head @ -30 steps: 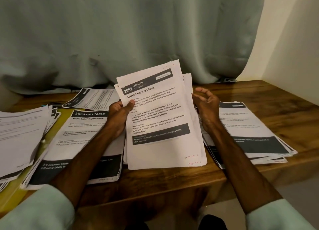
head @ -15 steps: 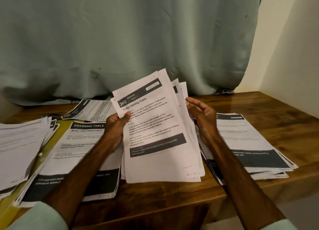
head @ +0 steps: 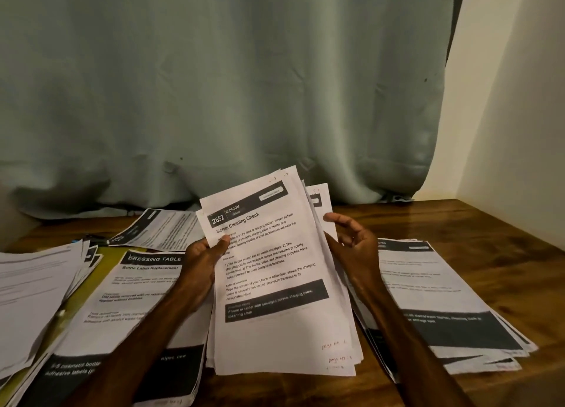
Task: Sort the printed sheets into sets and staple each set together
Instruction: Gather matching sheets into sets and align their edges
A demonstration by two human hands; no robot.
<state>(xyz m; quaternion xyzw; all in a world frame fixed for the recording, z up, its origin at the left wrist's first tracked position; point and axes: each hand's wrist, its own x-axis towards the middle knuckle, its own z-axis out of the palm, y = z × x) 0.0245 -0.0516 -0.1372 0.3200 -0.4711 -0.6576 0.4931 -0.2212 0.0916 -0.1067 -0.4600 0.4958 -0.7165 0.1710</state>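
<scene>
Pale green curtain (head: 214, 101) hangs behind a brown wooden desk (head: 474, 223) spread with paper. At the desk's left edge lies a loose stack of white printed sheets (head: 30, 290), partly over a yellow-green flat thing (head: 107, 260) that could be a folder or a mat; I cannot tell which. Beside it sits a pile headed "Dressing Table" (head: 131, 299), and a single tilted sheet (head: 165, 229) lies by the back edge.

The left hand (head: 201, 260) grips a fanned sheaf headed "Screen Cleaning Check" (head: 275, 284), thumb on the front page and fingers behind. The sheaf stands mid-desk, its foot seemingly on the wood near the front edge. The right hand (head: 354, 241) is at the sheaf's right side, fingers loosely curled and apart, holding nothing that I can make out.

A fourth pile with dark bands (head: 443, 299) lies towards the right edge, below the cream wall (head: 504, 131).

This looks like sorting: the pages are uneven, so squaring them comes next. No stapler shows, nor any tray or box.
</scene>
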